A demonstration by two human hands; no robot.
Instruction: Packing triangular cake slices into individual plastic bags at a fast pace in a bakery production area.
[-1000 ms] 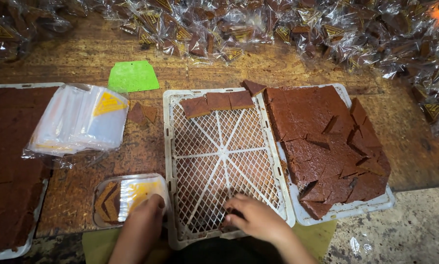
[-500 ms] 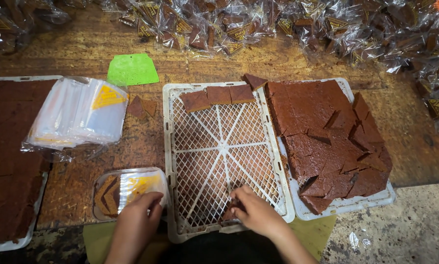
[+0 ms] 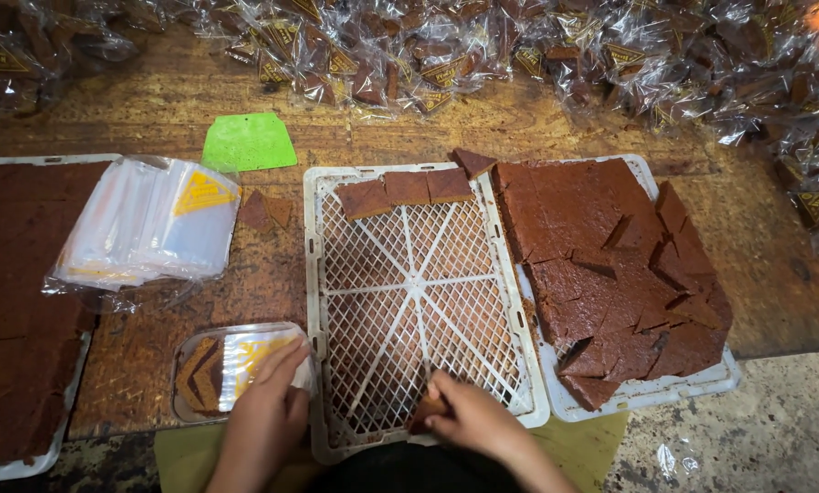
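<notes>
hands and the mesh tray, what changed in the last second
The left hand slid from the mesh tray's edge onto the clear pack and now rests on it. The right hand stayed at the tray's near edge, closing its fingers on a brown piece. Tray, cake slab and bag stack stayed put.

Green scraper (image 3: 248,141), wrapped cake packets (image 3: 409,59)

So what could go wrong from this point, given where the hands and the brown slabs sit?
The right hand pinches a brown piece at the near edge of the white mesh tray; it could crumble or drop off the table edge. The full tray at right overhangs the table corner and might tip. The left hand on the clear bag could crease it.
</notes>
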